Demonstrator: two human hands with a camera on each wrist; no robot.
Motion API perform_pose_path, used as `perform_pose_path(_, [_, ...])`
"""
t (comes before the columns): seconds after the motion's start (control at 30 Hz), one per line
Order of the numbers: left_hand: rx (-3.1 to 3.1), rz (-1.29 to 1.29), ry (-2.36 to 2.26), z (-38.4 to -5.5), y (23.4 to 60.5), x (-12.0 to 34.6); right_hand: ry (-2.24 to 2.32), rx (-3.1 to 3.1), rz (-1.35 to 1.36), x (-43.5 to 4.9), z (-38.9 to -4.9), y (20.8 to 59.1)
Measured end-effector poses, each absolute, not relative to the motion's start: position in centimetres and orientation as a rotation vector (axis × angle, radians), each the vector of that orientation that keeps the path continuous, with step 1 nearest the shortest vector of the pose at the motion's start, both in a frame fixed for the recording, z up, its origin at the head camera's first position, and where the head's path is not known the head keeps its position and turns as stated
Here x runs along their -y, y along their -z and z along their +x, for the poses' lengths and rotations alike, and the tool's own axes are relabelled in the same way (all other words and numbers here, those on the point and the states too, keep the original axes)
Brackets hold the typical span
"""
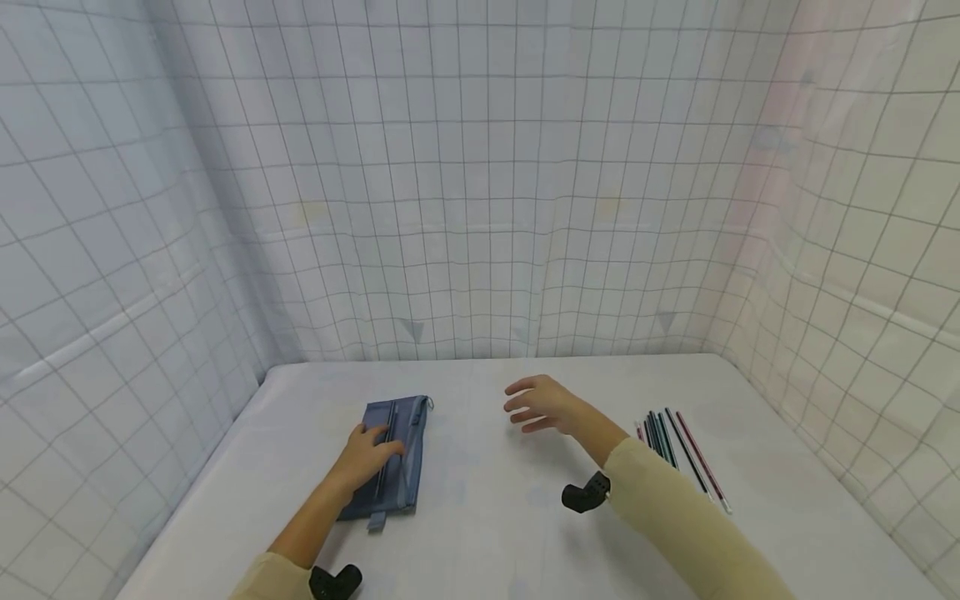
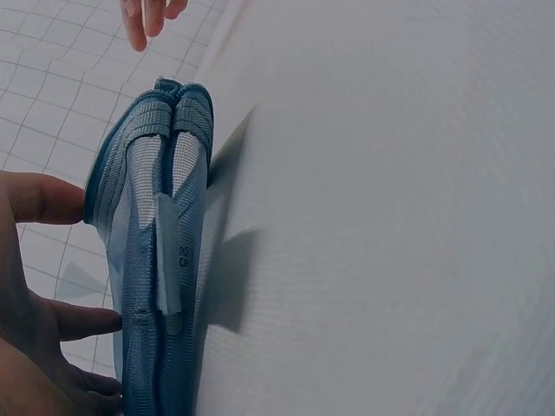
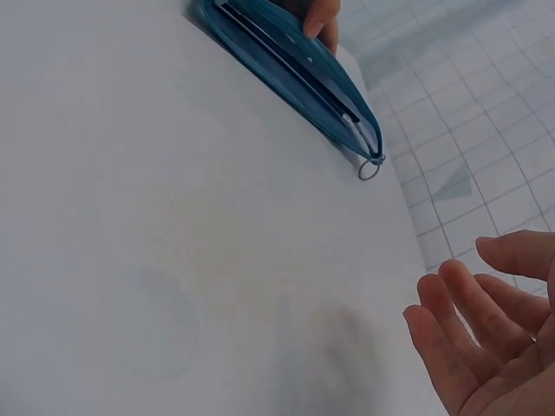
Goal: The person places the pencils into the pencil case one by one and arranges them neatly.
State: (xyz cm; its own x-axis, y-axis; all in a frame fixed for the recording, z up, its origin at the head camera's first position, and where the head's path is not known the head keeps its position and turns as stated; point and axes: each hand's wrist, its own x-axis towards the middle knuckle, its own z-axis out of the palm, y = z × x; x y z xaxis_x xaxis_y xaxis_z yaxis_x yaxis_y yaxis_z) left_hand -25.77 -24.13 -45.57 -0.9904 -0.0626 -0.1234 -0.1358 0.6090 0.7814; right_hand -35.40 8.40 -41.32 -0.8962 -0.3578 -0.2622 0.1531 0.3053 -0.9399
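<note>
A blue mesh zip pouch point(image 1: 415, 433) lies flat on the left part of the white table. My left hand point(image 1: 363, 458) rests on top of it, thumb and fingers spread. In the left wrist view the fingertips touch the pouch's point(image 2: 143, 260) upper face. Its long side gapes toward the right in the right wrist view, where a slim dark strip with a pale tip shows inside the pouch point(image 3: 303, 87). My right hand point(image 1: 547, 404) hovers over the table to the pouch's right, fingers loosely bent and holding nothing.
Several pencils point(image 1: 697, 458), dark and red, lie side by side at the table's right, beyond my right forearm. White gridded sheets point(image 1: 480, 183) stand around the table's point(image 1: 480, 533) back and sides. A black device point(image 1: 587, 493) sits at my right wrist.
</note>
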Motion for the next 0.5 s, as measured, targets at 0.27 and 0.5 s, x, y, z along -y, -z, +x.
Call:
perform_pose_path(0.27, [-2.748,-0.165,-1.358,-25.7,45.5,24.1,1.615,-2.192,-0.153,-11.2,-35.6,41.3])
perform_pose_path(0.5, [-2.745,-0.167,-1.366,-25.6,45.5,24.0,1.608,-2.233,-0.106,-13.6,-35.5,41.4])
